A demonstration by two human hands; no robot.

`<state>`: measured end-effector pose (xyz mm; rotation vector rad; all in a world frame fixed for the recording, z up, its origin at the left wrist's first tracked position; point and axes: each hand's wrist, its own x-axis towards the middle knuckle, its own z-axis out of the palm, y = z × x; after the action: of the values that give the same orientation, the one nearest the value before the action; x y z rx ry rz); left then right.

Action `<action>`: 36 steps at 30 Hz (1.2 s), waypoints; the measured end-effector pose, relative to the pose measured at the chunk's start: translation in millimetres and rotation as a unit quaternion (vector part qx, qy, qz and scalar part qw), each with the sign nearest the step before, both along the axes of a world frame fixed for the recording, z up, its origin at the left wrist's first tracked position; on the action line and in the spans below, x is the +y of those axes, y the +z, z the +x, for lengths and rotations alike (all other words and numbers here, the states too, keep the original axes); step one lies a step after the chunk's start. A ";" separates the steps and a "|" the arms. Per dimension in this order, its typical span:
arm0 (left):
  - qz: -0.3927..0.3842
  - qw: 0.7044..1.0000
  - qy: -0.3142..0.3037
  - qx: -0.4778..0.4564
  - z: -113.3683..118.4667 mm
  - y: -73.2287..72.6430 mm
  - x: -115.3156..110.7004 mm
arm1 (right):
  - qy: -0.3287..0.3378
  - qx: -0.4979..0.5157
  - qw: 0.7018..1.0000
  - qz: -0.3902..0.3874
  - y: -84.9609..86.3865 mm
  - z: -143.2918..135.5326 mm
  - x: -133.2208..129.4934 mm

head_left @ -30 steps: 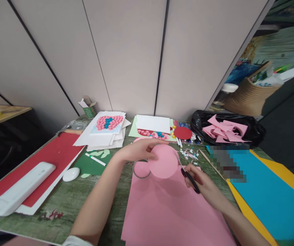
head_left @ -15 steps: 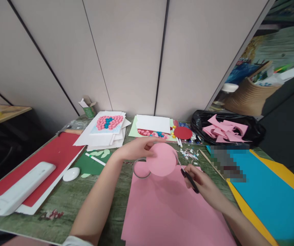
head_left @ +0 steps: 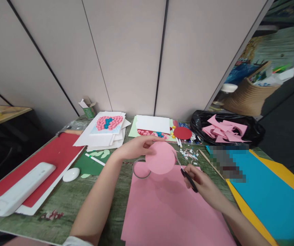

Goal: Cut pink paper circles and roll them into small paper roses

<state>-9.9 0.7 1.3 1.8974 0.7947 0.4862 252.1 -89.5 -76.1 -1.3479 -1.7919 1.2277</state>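
My left hand grips a round piece of pink paper by its upper left edge, thumb in front and fingers behind. The disc is raised above a large pink sheet. In my right hand are scissors with black handles, fingers in the loops. Their blades point up and left and meet the disc's right edge; how far apart the blades are is hard to see. Left of the disc, a ring-shaped hoop lies on the sheet's upper left corner, partly behind the disc.
Pink offcuts fill a black plastic bag at back right. Blue paper over yellow lies right. Left are a white device, a white mouse-like object and a green marker. Papers with pink-and-blue pompom art lie behind.
The disc and my left hand have shifted very slightly up and left. The scissors stay at the disc's right edge, with hardly any movement in my right hand.
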 end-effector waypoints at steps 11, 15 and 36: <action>0.044 0.996 -0.014 0.071 3.2 0.3 -3.0 | 0.014 0.022 0.999 -0.025 -3.4 1.5 -0.6; 0.042 0.996 -0.019 0.082 3.6 2.7 -4.3 | 0.017 0.021 0.999 -0.024 -4.0 1.4 -1.4; 0.025 0.997 0.000 0.068 -0.6 4.4 -3.3 | 0.005 -0.016 1.000 0.005 -0.4 0.2 -0.7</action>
<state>-10.5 -2.6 5.7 1.9920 0.8794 0.3829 252.3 -90.2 -76.5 -1.3625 -1.8264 1.2071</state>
